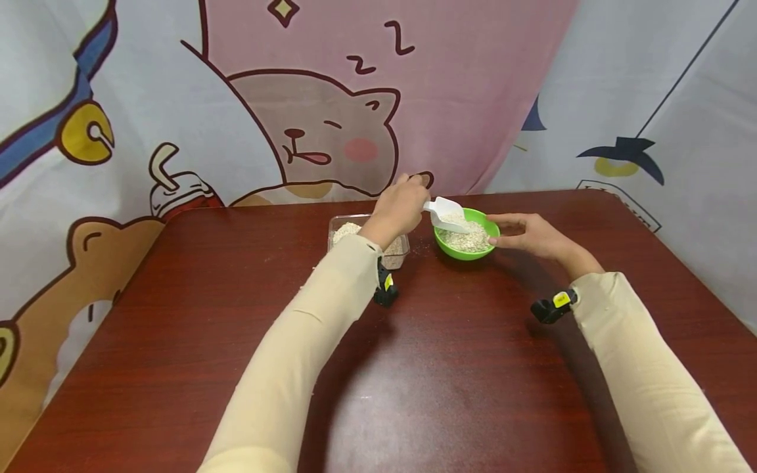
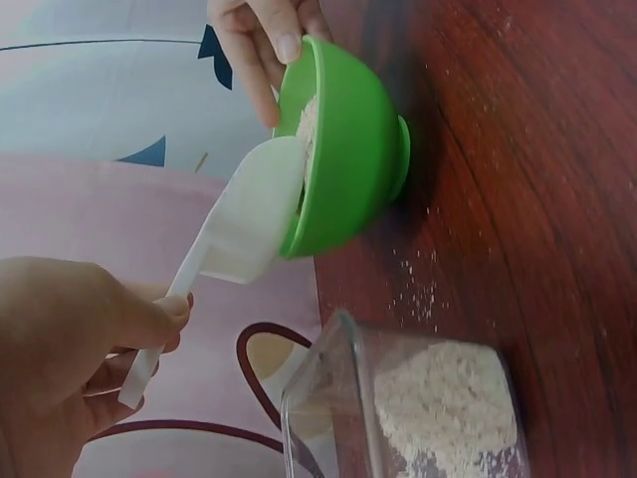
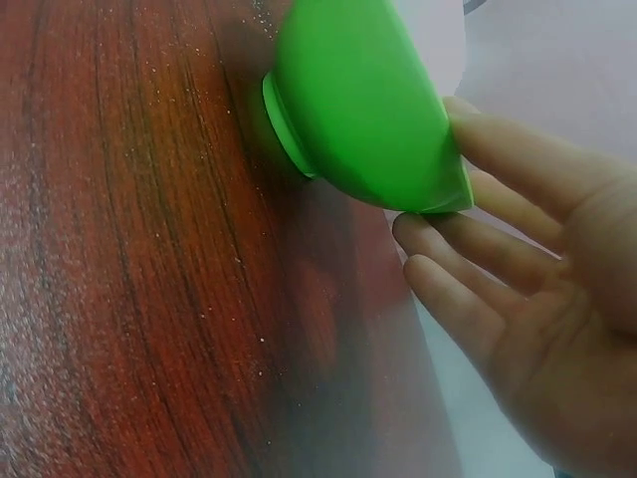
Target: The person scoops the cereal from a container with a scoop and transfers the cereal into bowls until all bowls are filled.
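My left hand (image 1: 402,202) grips the handle of a white scoop (image 1: 447,213), pinched between thumb and fingers in the left wrist view. The scoop's head tilts over the rim of a green bowl (image 2: 360,159) that holds pale oat flakes (image 1: 467,240). Some flakes still lie in the scoop. On the bowl's right side, my right hand (image 1: 535,236) holds the rim between thumb and fingers. The bowl (image 3: 363,110) stands on its foot on the table. Under my left wrist is a clear plastic box (image 1: 397,261) of flakes, partly hidden by the arm.
Loose flakes (image 2: 418,289) are scattered on the dark red wooden table (image 1: 236,315) between box and bowl. Behind the table's far edge hangs a printed cartoon curtain (image 1: 473,79).
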Action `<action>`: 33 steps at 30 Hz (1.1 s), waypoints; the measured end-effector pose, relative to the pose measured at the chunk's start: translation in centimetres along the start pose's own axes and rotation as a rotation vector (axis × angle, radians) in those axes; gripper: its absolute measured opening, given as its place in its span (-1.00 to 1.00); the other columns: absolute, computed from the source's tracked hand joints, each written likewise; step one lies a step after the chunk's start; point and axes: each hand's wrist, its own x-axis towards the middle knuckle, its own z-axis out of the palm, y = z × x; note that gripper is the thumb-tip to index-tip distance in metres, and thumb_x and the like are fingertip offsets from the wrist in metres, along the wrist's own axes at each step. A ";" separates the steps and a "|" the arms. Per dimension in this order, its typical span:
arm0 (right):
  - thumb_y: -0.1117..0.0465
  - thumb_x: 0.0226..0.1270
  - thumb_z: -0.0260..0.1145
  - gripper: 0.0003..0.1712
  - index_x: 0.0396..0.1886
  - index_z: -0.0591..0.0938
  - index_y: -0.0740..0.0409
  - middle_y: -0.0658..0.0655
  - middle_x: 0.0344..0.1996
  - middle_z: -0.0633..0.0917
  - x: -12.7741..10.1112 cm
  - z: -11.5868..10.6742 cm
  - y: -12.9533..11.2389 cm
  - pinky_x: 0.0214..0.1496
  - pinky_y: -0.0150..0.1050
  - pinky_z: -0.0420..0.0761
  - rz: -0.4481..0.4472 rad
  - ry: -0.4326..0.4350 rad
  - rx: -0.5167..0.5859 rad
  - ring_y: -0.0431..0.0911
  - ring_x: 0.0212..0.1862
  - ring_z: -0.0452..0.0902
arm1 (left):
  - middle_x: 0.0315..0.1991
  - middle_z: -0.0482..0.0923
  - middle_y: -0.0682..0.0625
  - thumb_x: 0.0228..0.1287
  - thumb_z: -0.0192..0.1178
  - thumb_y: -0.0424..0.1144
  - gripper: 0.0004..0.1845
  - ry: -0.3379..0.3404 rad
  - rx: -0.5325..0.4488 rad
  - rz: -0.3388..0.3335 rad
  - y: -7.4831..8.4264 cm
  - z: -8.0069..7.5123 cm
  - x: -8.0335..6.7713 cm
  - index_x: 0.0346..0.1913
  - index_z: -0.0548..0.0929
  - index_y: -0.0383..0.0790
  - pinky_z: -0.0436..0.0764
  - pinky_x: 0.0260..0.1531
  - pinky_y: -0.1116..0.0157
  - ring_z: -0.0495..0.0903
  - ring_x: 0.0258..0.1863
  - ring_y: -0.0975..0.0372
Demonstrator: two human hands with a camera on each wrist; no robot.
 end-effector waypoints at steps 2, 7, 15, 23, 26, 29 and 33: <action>0.06 0.15 0.34 -0.27 0.29 0.35 0.18 0.29 0.20 0.39 0.0 0.0 0.1 0.08 -0.01 0.39 -0.002 0.000 0.000 0.08 0.19 0.30 | -0.01 0.45 0.01 0.17 0.16 -0.34 -0.78 0.006 0.001 0.011 -0.3 -0.1 -0.1 -0.14 0.68 -0.07 0.44 -0.15 0.29 0.34 -0.06 0.14; 0.04 0.15 0.34 -0.26 0.30 0.34 0.17 0.30 0.20 0.39 0.0 0.1 0.1 0.10 0.05 0.36 -0.001 -0.001 0.002 0.09 0.20 0.29 | -0.04 0.45 0.00 0.16 0.15 -0.38 -0.73 0.041 0.053 0.050 -0.5 -0.4 -0.2 -0.10 0.67 -0.06 0.45 -0.18 0.30 0.34 -0.09 0.14; 0.07 0.16 0.34 -0.29 0.29 0.35 0.19 0.31 0.16 0.43 0.0 0.3 0.0 0.04 -0.14 0.42 -0.009 0.016 -0.021 0.07 0.17 0.33 | -0.07 0.44 -0.02 0.25 0.03 -0.45 -0.68 0.080 0.168 0.122 -0.8 -1.0 -0.2 -0.07 0.67 -0.06 0.39 -0.09 0.29 0.33 -0.09 0.12; 0.13 0.18 0.32 -0.30 0.29 0.34 0.23 0.34 0.15 0.43 -0.1 0.3 0.1 -0.06 -0.34 0.42 -0.013 0.017 -0.020 0.08 0.16 0.33 | -0.09 0.45 0.00 0.30 0.00 -0.38 -0.72 0.118 0.200 0.192 -0.7 -1.0 -0.3 -0.09 0.68 -0.07 0.36 -0.05 0.29 0.34 -0.09 0.11; 0.12 0.18 0.33 -0.29 0.29 0.34 0.22 0.34 0.15 0.43 -0.1 0.3 0.0 0.03 -0.15 0.41 -0.008 0.014 -0.021 0.09 0.17 0.31 | -0.15 0.45 -0.01 0.28 0.02 -0.38 -0.73 0.141 0.193 0.218 -0.8 -0.9 -0.3 -0.11 0.69 -0.06 0.38 -0.09 0.29 0.34 -0.12 0.11; 0.10 0.17 0.33 -0.29 0.29 0.34 0.21 0.32 0.15 0.43 -0.2 0.3 -0.2 0.05 -0.07 0.40 -0.001 0.015 -0.020 0.08 0.17 0.32 | -0.22 0.42 -0.01 0.25 0.06 -0.41 -0.73 0.170 0.175 0.252 -0.9 -0.9 -0.4 -0.13 0.69 -0.06 0.39 -0.14 0.29 0.33 -0.16 0.11; 0.08 0.16 0.34 -0.29 0.29 0.35 0.20 0.31 0.14 0.44 -0.2 0.2 -0.3 -0.01 -0.20 0.43 -0.001 0.018 -0.023 0.07 0.14 0.35 | -0.26 0.40 -0.01 0.22 0.07 -0.44 -0.71 0.210 0.163 0.290 -1.2 -0.8 -0.5 -0.12 0.69 -0.06 0.37 -0.17 0.30 0.31 -0.19 0.11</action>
